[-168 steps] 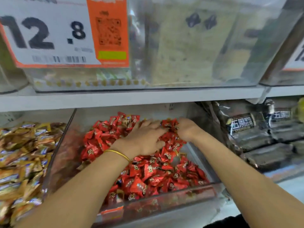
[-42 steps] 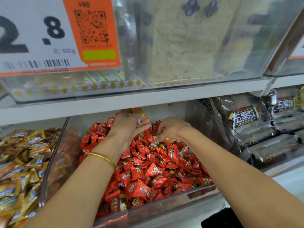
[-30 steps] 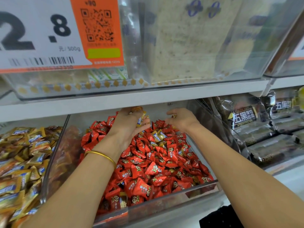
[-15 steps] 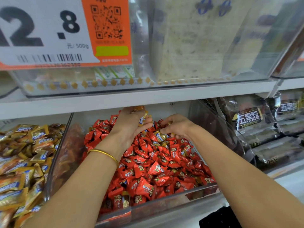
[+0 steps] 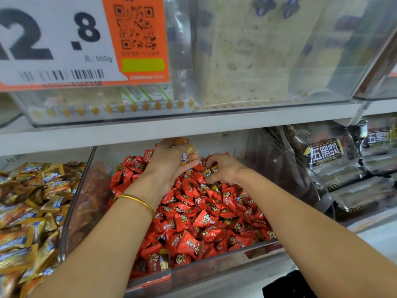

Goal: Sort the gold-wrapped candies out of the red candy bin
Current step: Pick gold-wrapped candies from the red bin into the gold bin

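Mid-sort: gold strays being picked at the back of the red candy bin [image 5: 225,262].
A bunch of gold-wrapped candies [image 5: 186,152] was held in the curled fingers of the left hand [image 5: 169,163]; the right hand [image 5: 224,168] was curled onto the red candies [image 5: 193,214], one gold piece [image 5: 209,172] apparently pinched by it. More gold was seen just below. Next, judged: the handful should be carried to the gold bin [image 5: 28,211] on the left and dropped there.

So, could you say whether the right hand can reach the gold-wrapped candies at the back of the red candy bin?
Probably yes: the right hand seems to be pinching one of those gold-wrapped candies; nothing lies between.
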Available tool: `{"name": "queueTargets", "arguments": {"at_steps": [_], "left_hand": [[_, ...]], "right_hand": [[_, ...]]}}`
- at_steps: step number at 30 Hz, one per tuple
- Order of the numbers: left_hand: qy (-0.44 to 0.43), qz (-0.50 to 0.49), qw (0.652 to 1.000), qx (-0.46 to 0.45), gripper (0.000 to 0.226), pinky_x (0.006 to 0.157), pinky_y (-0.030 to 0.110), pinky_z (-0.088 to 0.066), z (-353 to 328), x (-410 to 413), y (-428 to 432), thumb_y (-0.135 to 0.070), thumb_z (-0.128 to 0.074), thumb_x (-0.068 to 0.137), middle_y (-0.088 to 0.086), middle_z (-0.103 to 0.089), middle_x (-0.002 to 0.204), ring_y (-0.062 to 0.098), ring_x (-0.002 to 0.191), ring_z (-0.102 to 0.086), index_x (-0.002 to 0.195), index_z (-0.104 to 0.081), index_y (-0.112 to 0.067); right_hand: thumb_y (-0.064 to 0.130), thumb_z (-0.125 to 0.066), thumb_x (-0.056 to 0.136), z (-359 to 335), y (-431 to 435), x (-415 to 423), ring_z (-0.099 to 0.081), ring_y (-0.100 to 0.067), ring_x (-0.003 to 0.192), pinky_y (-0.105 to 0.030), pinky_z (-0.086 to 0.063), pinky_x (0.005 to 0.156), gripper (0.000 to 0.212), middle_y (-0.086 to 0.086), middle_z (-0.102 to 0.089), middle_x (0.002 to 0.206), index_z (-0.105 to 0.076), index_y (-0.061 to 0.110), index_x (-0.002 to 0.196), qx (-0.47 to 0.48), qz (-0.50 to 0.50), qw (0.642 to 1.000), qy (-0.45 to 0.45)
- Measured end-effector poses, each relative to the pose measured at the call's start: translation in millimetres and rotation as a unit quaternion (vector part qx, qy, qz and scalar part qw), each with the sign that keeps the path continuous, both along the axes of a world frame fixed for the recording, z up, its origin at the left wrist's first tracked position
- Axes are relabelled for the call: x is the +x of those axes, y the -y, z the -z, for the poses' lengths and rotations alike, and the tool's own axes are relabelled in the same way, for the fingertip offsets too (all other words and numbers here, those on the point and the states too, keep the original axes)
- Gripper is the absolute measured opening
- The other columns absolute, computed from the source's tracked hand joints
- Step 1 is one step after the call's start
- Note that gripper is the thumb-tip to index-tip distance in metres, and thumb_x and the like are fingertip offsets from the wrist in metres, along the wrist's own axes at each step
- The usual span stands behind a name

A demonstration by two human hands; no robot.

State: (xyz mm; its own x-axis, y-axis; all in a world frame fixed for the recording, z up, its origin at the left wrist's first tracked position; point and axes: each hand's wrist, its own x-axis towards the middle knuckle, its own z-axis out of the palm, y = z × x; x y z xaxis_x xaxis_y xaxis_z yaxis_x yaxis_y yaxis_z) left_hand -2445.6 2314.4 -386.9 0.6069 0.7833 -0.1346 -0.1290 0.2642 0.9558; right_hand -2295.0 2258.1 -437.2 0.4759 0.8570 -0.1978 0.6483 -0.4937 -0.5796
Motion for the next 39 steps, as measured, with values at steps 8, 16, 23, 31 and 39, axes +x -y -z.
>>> {"name": "queueTargets", "arguments": {"at_steps": [8, 16, 23, 31, 39], "left_hand": [[-0.004, 0.001, 1.000, 0.005, 0.008, 0.072, 0.028, -0.058, 0, -1, -1, -0.006, -0.047, 0.096, 0.014, -0.056, 0.094, 0.023, 0.085, -0.063, 0.098, -0.054, -0.008], [-0.013, -0.006, 1.000, 0.009, 0.018, 0.074, 0.029, -0.058, -5, -7, 0, -0.003, -0.049, 0.095, 0.018, -0.060, 0.104, 0.024, 0.089, -0.066, 0.113, -0.052, -0.004], [-0.111, 0.067, 0.967, 0.219, 0.012, 0.076, 0.020, -0.056, -22, -44, 17, -0.005, -0.049, 0.095, 0.010, -0.062, 0.095, 0.017, 0.087, -0.067, 0.103, -0.057, -0.002], [-0.176, 0.019, 0.927, 0.330, 0.006, 0.040, 0.021, -0.040, -44, -173, 28, -0.009, -0.058, 0.090, 0.011, -0.063, 0.080, 0.010, 0.053, -0.062, 0.094, -0.053, -0.009], [-0.223, -0.211, 0.890, 0.337, 0.029, 0.080, 0.033, -0.044, -29, -252, -21, -0.025, -0.038, 0.100, 0.011, -0.063, 0.102, 0.021, 0.089, -0.059, 0.111, -0.057, -0.007]], "right_hand": [[0.024, -0.072, 0.082, -5, 5, 4, -0.038, -0.003, 0.056, -0.011, -0.030, 0.037, 0.030, 0.010, -0.048, 0.073, -0.061, 0.016, 0.108, 0.086, 0.028, 0.993, -0.072], [0.020, -0.072, 0.082, -29, 23, 3, -0.034, -0.003, 0.040, -0.012, -0.022, 0.030, 0.037, -0.003, -0.054, 0.079, -0.058, 0.014, 0.116, 0.105, 0.138, 0.918, -0.357], [0.016, -0.066, 0.084, -60, 56, -33, -0.034, -0.003, 0.040, -0.011, -0.020, 0.031, 0.015, 0.001, -0.052, 0.073, -0.056, 0.017, 0.095, 0.192, 0.107, 0.847, -0.484], [0.014, -0.064, 0.083, -94, 56, -153, -0.035, -0.007, 0.046, -0.014, -0.019, 0.034, 0.010, -0.001, -0.049, 0.069, -0.058, 0.014, 0.090, 0.230, -0.042, 0.865, -0.443], [0.032, -0.072, 0.081, -105, -33, -273, -0.056, -0.014, 0.079, -0.021, -0.044, 0.059, 0.048, -0.005, -0.058, 0.097, -0.052, 0.013, 0.120, 0.191, -0.149, 0.938, -0.247]]}}
